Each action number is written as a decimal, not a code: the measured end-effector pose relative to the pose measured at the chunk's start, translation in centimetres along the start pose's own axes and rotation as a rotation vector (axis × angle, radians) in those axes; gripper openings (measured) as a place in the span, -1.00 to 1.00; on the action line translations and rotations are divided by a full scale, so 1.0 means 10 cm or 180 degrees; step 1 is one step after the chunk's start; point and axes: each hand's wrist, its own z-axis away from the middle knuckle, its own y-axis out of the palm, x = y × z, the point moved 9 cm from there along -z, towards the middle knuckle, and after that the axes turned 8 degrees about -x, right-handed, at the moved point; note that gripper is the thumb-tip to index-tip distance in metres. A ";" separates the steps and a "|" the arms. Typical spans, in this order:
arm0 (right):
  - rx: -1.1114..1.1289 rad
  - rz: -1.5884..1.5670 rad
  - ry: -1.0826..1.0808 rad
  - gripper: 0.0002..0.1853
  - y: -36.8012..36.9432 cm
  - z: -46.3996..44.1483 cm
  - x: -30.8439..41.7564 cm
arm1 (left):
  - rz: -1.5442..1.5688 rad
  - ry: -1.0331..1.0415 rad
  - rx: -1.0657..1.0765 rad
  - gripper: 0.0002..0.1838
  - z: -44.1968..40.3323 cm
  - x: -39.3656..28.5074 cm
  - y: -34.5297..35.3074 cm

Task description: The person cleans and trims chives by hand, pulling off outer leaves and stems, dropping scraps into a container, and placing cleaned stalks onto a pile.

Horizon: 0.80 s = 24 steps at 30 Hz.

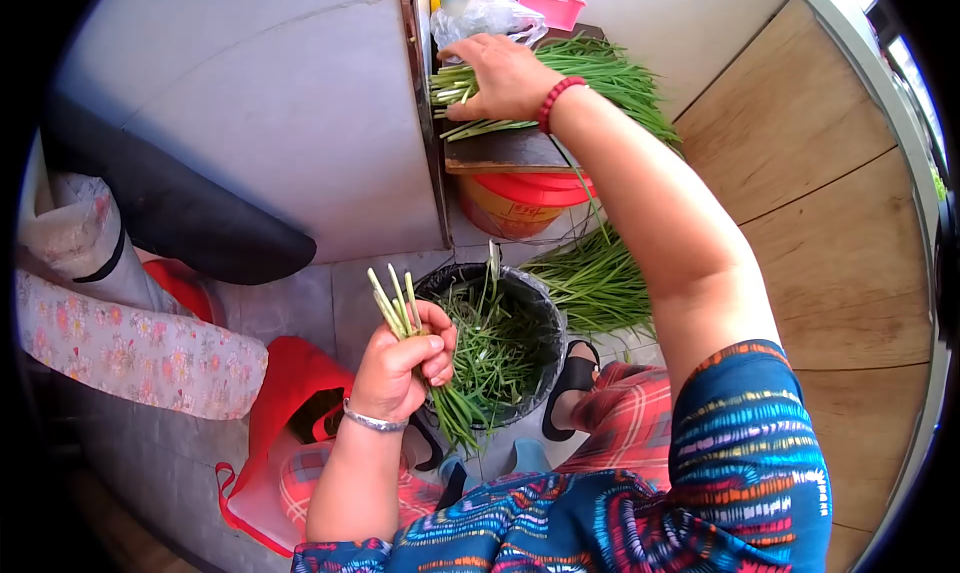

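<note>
My left hand [408, 365] is closed around a small bunch of garlic chives [396, 308], pale stalk ends up and green leaves hanging down. It is over the left rim of a bin lined with a black bag [548, 323], which holds loose green leaves and trimmings [500, 358]. My right hand [503, 78], with a red bead bracelet [555, 101], reaches to a large pile of garlic chives [610, 78] on a small dark wooden stand [505, 153]. Its fingers are spread over the white stalk ends, thumb apart; the undersides of the fingers are hidden.
A red bucket [520, 208] sits under the stand. More chives [595, 283] lie on the floor right of the bin. Behind the pile are a clear plastic bag [488, 15] and a pink box [552, 5]. A red bag [290, 393] and a floral roll [140, 348] are at left.
</note>
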 end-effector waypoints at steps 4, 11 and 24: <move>-0.0548 0.0038 -0.0126 -0.42 -0.55 0.16 0.18 | -0.0024 0.0032 0.0130 -0.85 -0.01 0.00 0.06; -0.0064 -0.2351 0.1285 -0.67 -0.38 1.32 0.82 | -0.0268 -0.0010 0.0235 -0.91 0.02 0.09 0.20; 0.0191 -0.4677 0.2952 -0.81 0.01 2.00 0.88 | -0.0295 -0.0156 0.0557 -0.72 0.04 0.25 0.39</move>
